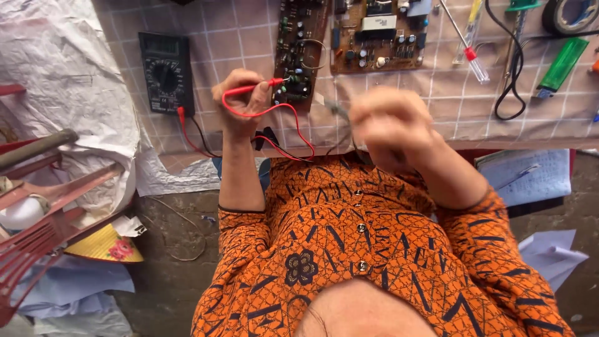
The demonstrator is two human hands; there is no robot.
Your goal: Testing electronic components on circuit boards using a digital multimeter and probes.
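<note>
My left hand [240, 100] pinches a red test probe [262, 86], and its tip touches a narrow dark circuit board [301, 53] on the checked table cover. The probe's red lead [293, 118] loops down and back to a black multimeter [165, 72] left of the hand. My right hand [390, 122] is blurred by motion, just right of that board. Its fingers are closed on a thin dark probe [337, 110] that points toward the board's lower end. A black lead hangs at the table edge between the hands.
A second brown circuit board [377, 34] lies at the back. To its right are a screwdriver [469, 45], a black cable [508, 81], a green lighter [561, 62] and a tape roll [571, 14]. A notebook [530, 175] lies lower right, red chair slats [37, 212] at left.
</note>
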